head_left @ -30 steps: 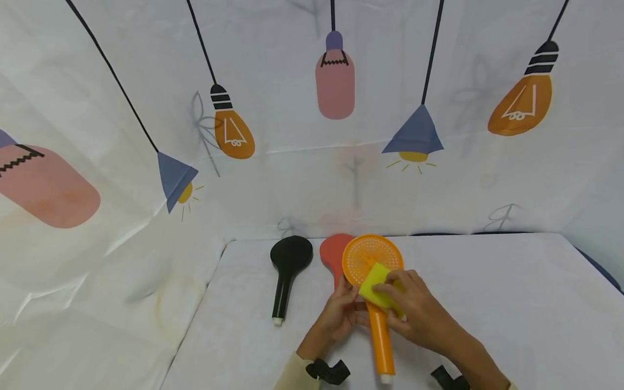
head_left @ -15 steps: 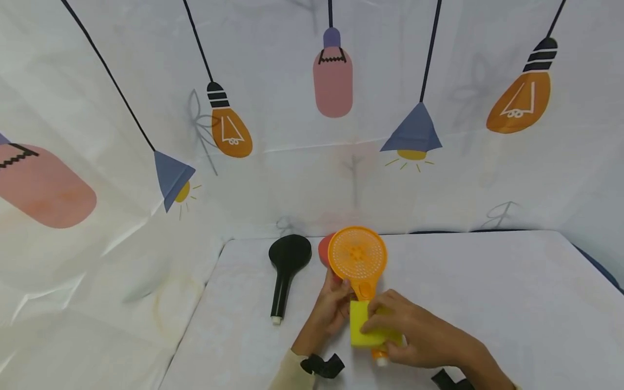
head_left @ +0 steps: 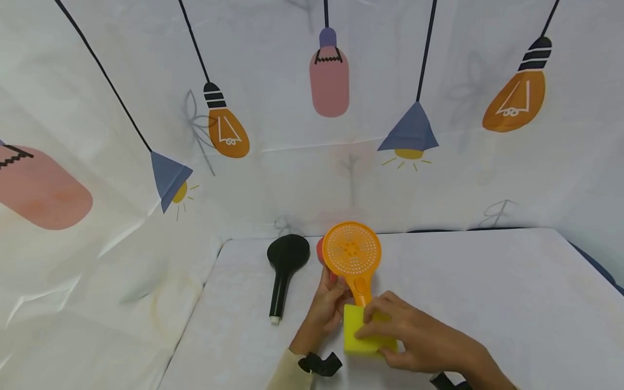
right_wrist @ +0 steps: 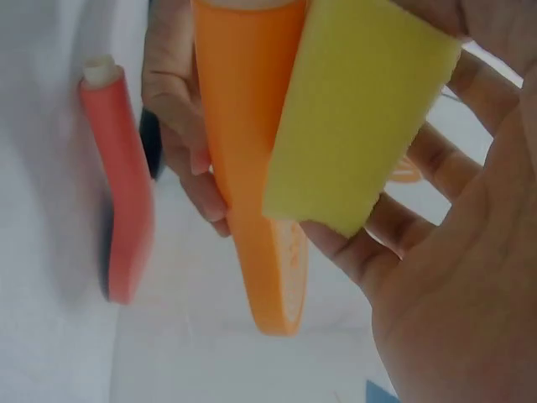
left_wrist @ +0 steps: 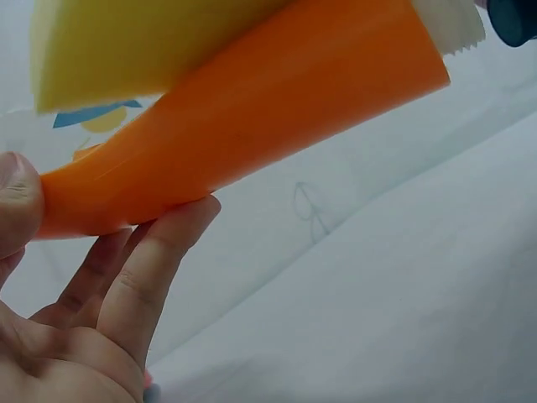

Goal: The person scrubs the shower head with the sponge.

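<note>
My left hand (head_left: 322,311) holds an orange shower head (head_left: 351,246) by its neck, with the perforated face turned up toward the head camera. In the left wrist view, thumb and fingers grip the orange handle (left_wrist: 277,109) from below. My right hand (head_left: 414,333) pinches a yellow sponge (head_left: 356,344), whose flat side lies along the handle and hides most of it in the head view. Seen from the right wrist, the sponge (right_wrist: 361,109) touches one side of the handle. The shower head is raised off the table.
A black shower head (head_left: 288,254) lies on the white-covered table (head_left: 487,303), left of my hands. Behind the orange one is a red shower head (right_wrist: 122,176), mostly hidden in the head view. A white sheet printed with lamps (head_left: 409,130) hangs behind the table.
The sponge has moved from the orange shower head's perforated face down onto its handle. The shower head has shifted left and slightly up, covering more of the red one.
</note>
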`<state>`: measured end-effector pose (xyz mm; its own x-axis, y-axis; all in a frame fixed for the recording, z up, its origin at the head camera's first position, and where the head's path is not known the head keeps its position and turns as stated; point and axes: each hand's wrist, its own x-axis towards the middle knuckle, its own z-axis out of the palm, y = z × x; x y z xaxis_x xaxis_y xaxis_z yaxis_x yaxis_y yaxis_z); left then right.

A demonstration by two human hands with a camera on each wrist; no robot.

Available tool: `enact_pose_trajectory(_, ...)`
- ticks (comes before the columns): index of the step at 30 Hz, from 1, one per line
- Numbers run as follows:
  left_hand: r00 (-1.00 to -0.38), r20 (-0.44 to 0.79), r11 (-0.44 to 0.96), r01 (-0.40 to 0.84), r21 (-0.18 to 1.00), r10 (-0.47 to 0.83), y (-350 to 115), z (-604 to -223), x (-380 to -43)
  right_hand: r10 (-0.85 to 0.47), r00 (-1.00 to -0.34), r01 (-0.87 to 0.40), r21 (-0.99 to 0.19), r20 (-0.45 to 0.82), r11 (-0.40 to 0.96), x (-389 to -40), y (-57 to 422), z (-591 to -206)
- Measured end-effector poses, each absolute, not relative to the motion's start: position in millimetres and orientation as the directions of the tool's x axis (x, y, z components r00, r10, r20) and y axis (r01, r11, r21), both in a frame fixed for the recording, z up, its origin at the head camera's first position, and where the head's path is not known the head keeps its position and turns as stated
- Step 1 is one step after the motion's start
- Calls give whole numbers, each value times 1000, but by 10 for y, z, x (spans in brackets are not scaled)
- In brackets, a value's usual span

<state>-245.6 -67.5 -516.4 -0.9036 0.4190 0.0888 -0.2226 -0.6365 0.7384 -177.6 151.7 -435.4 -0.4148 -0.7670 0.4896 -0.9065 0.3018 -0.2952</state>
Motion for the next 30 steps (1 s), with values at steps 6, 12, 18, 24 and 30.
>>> enact_pose_trajectory(6, -863, 180, -687, -233, 688, 473, -674, -5182, -2445, -706, -487, -873, -283, 514, 396, -1820, 1487, -4375)
enact_pose_trajectory(12, -812, 275, -701, -215, 680, 516, -695, -5173, -2440, -672, -483, -869, -215, 562, 445, -1853, 1450, -4390)
enact_pose_trajectory(18, -755, 283, -652, -241, 719, 591, -669, -5153, -2415, -599, -529, -808, -141, 601, 572, -1876, 1451, -4411)
enact_pose_trajectory(24, -741, 241, -592, -251, 766, 626, -635, -5147, -2414, -531, -571, -754, -147, 626, 640, -1881, 1434, -4431)
enact_pose_trajectory(30, -730, 265, -599, -239, 765, 630, -619, -5188, -2426, -490, -569, -734, -138, 661, 665, -1875, 1392, -4446)
